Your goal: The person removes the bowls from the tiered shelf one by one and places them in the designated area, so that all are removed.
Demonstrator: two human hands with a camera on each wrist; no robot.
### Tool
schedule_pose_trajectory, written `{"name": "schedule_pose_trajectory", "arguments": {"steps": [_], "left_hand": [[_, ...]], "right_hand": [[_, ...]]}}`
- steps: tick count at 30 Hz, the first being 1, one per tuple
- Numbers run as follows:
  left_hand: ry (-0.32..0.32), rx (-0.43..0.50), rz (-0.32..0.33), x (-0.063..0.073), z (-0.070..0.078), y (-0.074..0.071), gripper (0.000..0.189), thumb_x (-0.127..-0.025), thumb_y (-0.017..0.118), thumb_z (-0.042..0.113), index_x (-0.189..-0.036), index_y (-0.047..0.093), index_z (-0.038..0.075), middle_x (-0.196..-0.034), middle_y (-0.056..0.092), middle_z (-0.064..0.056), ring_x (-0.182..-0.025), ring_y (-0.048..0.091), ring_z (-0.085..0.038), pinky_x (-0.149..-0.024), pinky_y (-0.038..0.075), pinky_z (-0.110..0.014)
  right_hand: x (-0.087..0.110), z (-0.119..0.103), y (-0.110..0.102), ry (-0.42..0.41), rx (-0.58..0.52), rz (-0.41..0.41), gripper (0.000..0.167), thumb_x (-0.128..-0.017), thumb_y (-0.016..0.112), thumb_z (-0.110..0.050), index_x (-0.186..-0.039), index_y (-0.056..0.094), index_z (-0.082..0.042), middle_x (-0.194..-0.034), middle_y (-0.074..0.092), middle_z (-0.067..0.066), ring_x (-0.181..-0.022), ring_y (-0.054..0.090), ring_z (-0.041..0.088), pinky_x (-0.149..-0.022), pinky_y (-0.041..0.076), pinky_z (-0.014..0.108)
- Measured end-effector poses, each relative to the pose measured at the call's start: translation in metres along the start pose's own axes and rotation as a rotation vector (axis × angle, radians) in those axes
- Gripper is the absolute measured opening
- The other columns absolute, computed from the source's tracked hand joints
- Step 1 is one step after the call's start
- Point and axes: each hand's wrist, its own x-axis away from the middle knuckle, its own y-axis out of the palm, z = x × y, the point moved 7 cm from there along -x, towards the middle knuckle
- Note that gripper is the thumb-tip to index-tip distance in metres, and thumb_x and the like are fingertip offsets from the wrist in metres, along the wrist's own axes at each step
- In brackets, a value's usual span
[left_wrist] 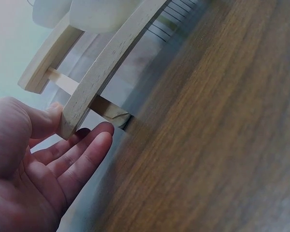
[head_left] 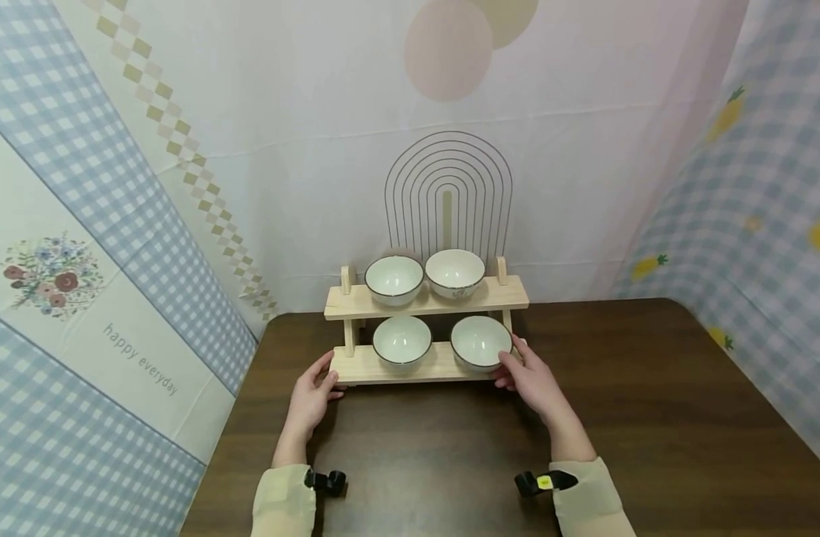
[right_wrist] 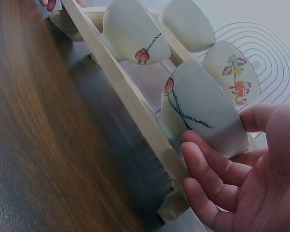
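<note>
A two-tier wooden rack bears two white bowls on each tier. With the thumb on top and the fingers beneath, my left hand holds the left end of its lower shelf. At the lower right, my right hand grips a dark-rimmed bowl; the thumb lies at the rim and the fingers curl along its side. Red buds with green stems decorate this bowl in the right wrist view. Left of it sits the other lower bowl.
On the upper tier, a left bowl and a right bowl stand side by side. The rack is near the back edge of a dark wooden table. Behind hangs a white patterned cloth, with checked cloth at the right.
</note>
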Motion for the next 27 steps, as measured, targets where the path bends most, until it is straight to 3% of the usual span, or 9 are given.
{"name": "schedule_pose_trajectory", "arguments": {"steps": [27], "left_hand": [[-0.021,0.032,-0.001,0.0,0.0,0.0,0.05,-0.11,0.051,-0.005,-0.159,0.042,-0.007,-0.147,0.05,-0.033,-0.094,0.071,-0.036,-0.076,0.062,-0.028]], "right_hand": [[0.009,-0.01,0.002,0.011,-0.034,0.021,0.071,-0.112,0.05,-0.027,-0.17,0.018,0.001,-0.097,0.078,0.013,-0.082,0.074,0.021,-0.079,0.059,0.035]]}}
